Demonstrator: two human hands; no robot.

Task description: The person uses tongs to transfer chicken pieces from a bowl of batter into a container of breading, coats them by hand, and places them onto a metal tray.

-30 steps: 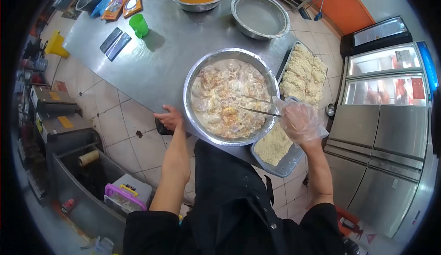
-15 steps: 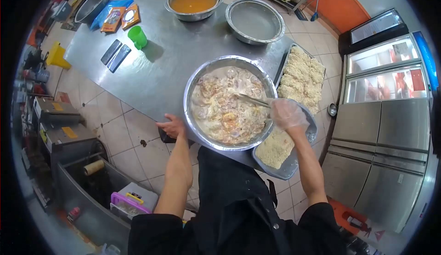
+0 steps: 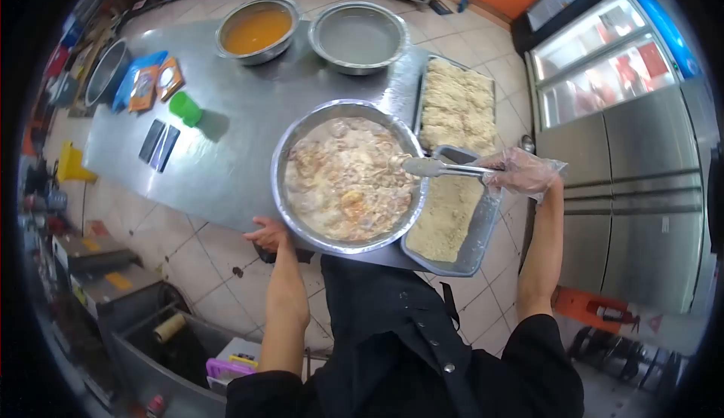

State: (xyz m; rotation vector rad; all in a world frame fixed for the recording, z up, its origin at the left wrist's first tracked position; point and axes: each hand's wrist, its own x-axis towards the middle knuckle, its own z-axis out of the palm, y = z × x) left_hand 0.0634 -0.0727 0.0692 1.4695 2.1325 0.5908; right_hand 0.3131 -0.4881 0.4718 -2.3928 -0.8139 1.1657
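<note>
My right hand (image 3: pixel 524 172), in a clear plastic glove, is closed round the handle of metal tongs (image 3: pixel 456 169). The tongs' head reaches over the right rim of a large steel bowl (image 3: pixel 280 199), which holds pale, wet battered pieces (image 3: pixel 347 169). Whether the tips pinch a piece I cannot make out. Below the tongs lies a grey plastic tub (image 3: pixel 486 229) with beige breading flour (image 3: pixel 445 226) in it. My bare left hand (image 3: pixel 268 234) is open, fingers apart, at the table's near edge, left of the bowl.
Behind the tub stands a tray of breaded pieces (image 3: pixel 458 109). On the steel table (image 3: pixel 219 139) are a bowl of orange liquid (image 3: pixel 259 30), a bowl of cloudy liquid (image 3: pixel 357 35), a green cup (image 3: pixel 185 109), two phones (image 3: pixel 159 145) and orange packets (image 3: pixel 154 85). A fridge (image 3: pixel 611 169) stands right.
My right hand has drawn the tongs rightward, from over the batter to the bowl's rim and the tub. My left hand stays by the table edge. The camera view has shifted.
</note>
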